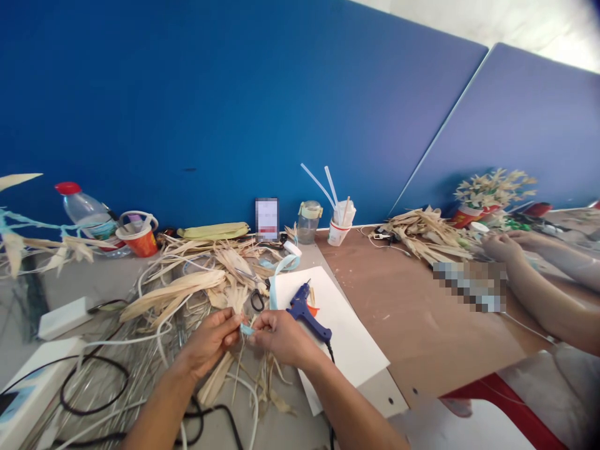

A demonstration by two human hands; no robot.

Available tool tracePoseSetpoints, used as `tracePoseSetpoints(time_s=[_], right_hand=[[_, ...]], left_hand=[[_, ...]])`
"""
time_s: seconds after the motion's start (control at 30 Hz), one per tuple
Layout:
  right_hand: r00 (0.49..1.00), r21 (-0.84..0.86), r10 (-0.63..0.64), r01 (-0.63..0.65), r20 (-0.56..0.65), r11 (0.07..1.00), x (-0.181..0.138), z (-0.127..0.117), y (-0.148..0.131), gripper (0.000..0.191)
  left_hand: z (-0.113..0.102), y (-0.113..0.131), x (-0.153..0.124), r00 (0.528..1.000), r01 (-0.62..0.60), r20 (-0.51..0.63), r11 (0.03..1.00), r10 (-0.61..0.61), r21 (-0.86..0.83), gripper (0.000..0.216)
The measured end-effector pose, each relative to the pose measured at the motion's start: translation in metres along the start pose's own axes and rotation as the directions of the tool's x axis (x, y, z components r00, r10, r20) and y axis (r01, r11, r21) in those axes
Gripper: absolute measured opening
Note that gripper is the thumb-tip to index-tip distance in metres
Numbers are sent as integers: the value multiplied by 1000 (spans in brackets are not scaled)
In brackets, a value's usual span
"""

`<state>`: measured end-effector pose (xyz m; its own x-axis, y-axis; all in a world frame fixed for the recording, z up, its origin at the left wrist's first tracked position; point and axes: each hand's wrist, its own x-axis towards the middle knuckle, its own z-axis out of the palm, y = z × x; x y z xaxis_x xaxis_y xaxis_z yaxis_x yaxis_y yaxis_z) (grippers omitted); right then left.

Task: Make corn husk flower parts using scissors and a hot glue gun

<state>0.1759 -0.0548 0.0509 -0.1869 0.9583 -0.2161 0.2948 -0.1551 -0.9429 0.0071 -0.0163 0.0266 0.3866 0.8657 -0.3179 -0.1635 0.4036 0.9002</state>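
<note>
Fingers of my left hand [210,340] are closed around the base of a dried corn husk flower [238,299], its pale petals spreading upward. My right hand [284,337] pinches the end of a light-blue tape [246,329] against that base, the two hands nearly touching. A longer length of the blue tape [274,290] rises behind my right hand. Thin stems hang down below my fingers. Just right of my right hand, a blue glue gun [309,315] lies on a white sheet [351,350]. Black-handled scissors [257,300] lie behind the hands.
Loose corn husks [178,294], wires and cables cover the left side, near a power strip [42,387]. Along the blue partition stand a bottle [87,209], a red cup [143,242], a phone [267,219], a jar [309,224] and a white cup [338,231]. Another person's hands [504,247] work at right.
</note>
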Motion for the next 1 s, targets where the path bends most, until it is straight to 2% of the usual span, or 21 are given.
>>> tracePoseSetpoints(time_s=[0.27, 0.43, 0.73, 1.0], right_hand=[[996, -13, -84, 84, 6, 996, -1, 0, 5, 4], [998, 60, -45, 42, 47, 997, -3, -2, -1, 3], [997, 115, 27, -35, 70, 993, -4, -3, -6, 8], [992, 182, 47, -68, 114, 981, -2, -6, -3, 9]], left_hand=[[6, 6, -4, 1000, -6, 13, 1000, 6, 27, 33], [7, 3, -5, 1000, 21, 22, 998, -20, -65, 35], [9, 4, -7, 995, -36, 82, 988, 48, -147, 32], [7, -1, -4, 997, -35, 58, 982, 47, -186, 28]])
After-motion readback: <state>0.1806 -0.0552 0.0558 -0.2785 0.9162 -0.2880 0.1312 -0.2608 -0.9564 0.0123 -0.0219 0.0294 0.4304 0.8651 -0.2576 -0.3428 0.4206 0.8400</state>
